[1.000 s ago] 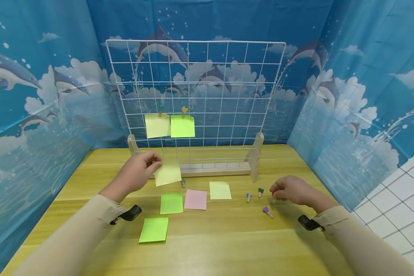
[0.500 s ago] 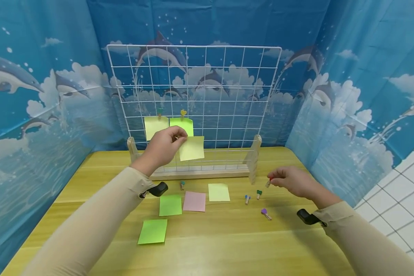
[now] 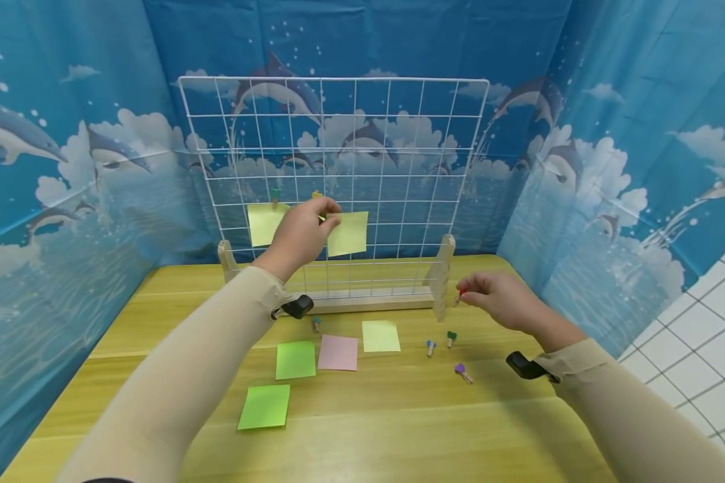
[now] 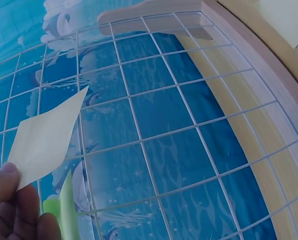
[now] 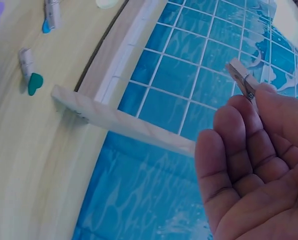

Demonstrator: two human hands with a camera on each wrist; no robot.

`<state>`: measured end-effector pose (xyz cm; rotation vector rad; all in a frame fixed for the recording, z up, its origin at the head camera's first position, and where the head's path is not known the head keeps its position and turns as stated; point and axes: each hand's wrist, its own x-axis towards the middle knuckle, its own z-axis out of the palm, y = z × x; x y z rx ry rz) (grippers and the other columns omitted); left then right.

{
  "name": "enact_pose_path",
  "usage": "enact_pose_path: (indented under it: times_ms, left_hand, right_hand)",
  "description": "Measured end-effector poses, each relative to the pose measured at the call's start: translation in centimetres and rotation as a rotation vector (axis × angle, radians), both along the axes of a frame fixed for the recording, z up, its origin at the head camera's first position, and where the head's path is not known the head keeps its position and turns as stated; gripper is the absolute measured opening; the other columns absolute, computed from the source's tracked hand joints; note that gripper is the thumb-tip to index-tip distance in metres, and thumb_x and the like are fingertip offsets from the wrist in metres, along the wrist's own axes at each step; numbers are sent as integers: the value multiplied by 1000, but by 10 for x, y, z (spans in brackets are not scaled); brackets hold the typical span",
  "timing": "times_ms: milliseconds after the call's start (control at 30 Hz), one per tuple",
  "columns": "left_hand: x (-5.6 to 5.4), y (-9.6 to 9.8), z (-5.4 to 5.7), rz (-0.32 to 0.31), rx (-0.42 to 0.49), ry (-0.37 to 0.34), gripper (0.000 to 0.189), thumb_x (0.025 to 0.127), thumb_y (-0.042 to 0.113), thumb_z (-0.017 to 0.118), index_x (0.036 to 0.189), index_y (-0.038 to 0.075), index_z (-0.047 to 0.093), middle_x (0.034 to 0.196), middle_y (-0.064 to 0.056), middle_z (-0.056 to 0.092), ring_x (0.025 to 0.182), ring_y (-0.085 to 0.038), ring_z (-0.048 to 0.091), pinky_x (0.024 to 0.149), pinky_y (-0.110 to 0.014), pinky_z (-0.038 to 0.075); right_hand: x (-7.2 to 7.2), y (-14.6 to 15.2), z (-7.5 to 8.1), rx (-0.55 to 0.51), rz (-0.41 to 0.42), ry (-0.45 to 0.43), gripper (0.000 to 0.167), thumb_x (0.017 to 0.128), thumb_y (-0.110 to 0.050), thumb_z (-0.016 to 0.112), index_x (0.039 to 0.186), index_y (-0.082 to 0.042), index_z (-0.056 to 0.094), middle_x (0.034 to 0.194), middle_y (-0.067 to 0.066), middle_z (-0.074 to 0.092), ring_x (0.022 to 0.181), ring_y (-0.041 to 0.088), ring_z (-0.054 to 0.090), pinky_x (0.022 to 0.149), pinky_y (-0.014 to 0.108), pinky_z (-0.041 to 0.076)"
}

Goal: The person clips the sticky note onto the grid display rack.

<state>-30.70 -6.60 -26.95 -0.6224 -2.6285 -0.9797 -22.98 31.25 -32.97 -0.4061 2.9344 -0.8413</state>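
Observation:
My left hand pinches a pale yellow sticky note by its upper left corner, in front of the white wire grid. In the left wrist view the note hangs between thumb and fingers before the wires. My right hand pinches a small wooden clothespin with a red top, near the grid's right foot. Its wooden legs point away from the fingertips in the right wrist view. Another pale yellow note hangs on the grid under a green clip; a yellow clip shows above my left hand.
On the wooden table lie two green notes, a pink note and a pale yellow note. Loose clothespins lie at right: blue, dark green, purple. A teal one is by the grid's base.
My left hand has carried the pale yellow note up and right to the grid, now covering the hung green note. My right hand has lifted the red clothespin off the table and moved slightly left.

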Motion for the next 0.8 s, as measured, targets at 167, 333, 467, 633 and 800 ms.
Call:
enact_pose_path:
  times_ms: [167, 333, 467, 633, 800]
  left_hand:
    - [-7, 8, 3, 36, -19, 18, 32, 112, 29, 55, 140, 16, 62, 133, -7, 68, 99, -23, 70, 86, -40, 57]
    - [-14, 14, 2, 59, -30, 33, 29, 112, 28, 54, 135, 15, 65, 128, -6, 70, 100, -22, 69, 86, -39, 57]
    - [-19, 17, 2, 67, -33, 53, 29, 112, 27, 55, 136, 15, 66, 128, -6, 72, 94, -21, 70, 82, -39, 57]
    - [-24, 20, 3, 87, -32, 60, 35, 112, 29, 54, 144, 17, 60, 132, -8, 71, 87, -20, 71, 73, -38, 54]
    - [-28, 22, 3, 100, -57, 51, 40, 112, 30, 54, 149, 17, 58, 133, -8, 72, 83, -19, 70, 69, -36, 50]
  right_hand:
    - [-2, -7, 8, -45, -27, 27, 30, 109, -19, 59, 134, -4, 67, 123, 14, 74, 114, 33, 70, 95, 52, 59]
    - [-4, -18, 21, -63, -38, 66, 28, 109, -20, 59, 132, -8, 70, 125, 13, 74, 117, 34, 69, 95, 52, 58]
    - [-6, -29, 31, -71, -29, 92, 24, 109, -21, 60, 128, -11, 71, 126, 12, 73, 118, 32, 68, 96, 52, 58]
    - [-11, -42, 42, -87, -28, 122, 25, 110, -22, 58, 128, -11, 71, 125, 11, 73, 114, 29, 69, 93, 49, 57]
    - [-17, -52, 47, -101, -42, 159, 28, 111, -21, 57, 134, -11, 69, 126, 12, 74, 114, 29, 69, 88, 44, 56]
